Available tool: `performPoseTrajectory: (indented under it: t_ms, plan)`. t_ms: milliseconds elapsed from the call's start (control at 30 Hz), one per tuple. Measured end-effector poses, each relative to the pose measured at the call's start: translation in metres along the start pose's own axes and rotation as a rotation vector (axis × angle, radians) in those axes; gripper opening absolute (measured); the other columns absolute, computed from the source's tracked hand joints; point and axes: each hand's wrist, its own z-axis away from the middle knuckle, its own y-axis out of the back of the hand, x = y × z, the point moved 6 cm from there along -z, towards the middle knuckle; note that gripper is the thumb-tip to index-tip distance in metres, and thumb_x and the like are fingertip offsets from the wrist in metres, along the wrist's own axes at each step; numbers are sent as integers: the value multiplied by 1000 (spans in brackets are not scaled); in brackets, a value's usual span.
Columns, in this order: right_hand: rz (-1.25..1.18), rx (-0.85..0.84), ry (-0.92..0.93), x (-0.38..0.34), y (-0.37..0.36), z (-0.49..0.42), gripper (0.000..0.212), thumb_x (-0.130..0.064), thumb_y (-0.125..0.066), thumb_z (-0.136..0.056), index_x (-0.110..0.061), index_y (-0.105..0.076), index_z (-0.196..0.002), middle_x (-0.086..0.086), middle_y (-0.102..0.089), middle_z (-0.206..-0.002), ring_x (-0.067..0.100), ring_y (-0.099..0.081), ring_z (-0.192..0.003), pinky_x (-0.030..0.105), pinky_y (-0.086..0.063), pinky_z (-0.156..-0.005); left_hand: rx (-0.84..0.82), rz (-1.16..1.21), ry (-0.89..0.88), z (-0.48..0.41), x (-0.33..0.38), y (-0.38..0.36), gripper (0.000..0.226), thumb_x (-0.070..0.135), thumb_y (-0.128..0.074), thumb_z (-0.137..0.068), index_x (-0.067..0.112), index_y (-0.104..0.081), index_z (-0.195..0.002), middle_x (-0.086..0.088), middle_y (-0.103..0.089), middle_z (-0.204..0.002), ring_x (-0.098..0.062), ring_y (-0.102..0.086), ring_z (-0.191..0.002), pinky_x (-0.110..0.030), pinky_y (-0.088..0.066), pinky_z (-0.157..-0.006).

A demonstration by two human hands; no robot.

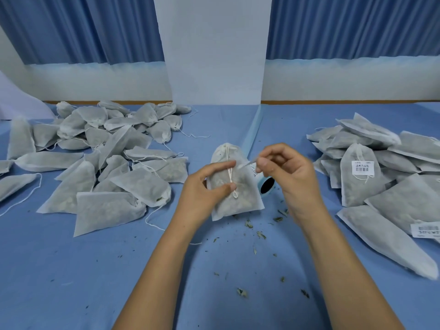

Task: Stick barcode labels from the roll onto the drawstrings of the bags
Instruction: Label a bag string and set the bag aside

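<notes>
Left hand (pixel 204 186), grip pinching bag (pixel 242 198) drawstring (pixel 230 175); right hand (pixel 288 177), grip pinching label (pixel 245 164).

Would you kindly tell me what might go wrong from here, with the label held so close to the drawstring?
1. The label pinched in the right hand hangs free close to the bag; it might stick to the fabric instead of the thin drawstring.
2. The left hand grips the bag and pins the drawstring on it, so the adhesive could catch that hand instead.
3. Leaf crumbs lie on the cloth; a dropped label would likely pick them up.
</notes>
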Motion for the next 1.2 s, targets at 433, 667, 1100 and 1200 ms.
performPoseTrajectory:
  t_ms: [433, 667, 1100, 1200]
  plan:
    - [595, -175, -34, 17, -13, 8, 22, -16, -67, -84, -33, -57, -76, -23, -54, -68, 1, -43, -75, 12, -31, -76, -133, 90, 45, 0, -3, -6, 65, 6, -86, -65, 26, -66, -124, 2, -69, -118, -13, -63, -114, -35, -52, -97]
    - [697, -224, -15, 17, -15, 10, 25, -16, -60, -83, -37, -49, -75, -10, -57, -73, 6, -42, -89, 11, -32, -68, -52, 124, 10, 0, 1, -3, 40, 9, -75, -81, 24, -70, -117, 4, -70, -115, -9, -63, -110, -29, -50, -95]
    - [80, 58, -368, 34, -2, 16, 13, -18, -74, -81, -10, -69, -90, 2, -74, -83, 13, -70, -75, 22, -52, -62, 54, 110, -151, 2, 15, -13, 70, 12, -72, -86, 44, -41, -139, 14, -68, -96, 3, -64, -89, -13, -50, -77]
    - [30, 160, -377, 25, 16, 26, 13, -16, -72, -83, -7, -71, -92, 9, -74, -88, 22, -71, -79, 30, -56, -67, 120, 157, -21, -3, 13, -33, 66, 15, -68, -90, 33, -37, -146, 14, -65, -64, 2, -61, -60, -12, -46, -57]
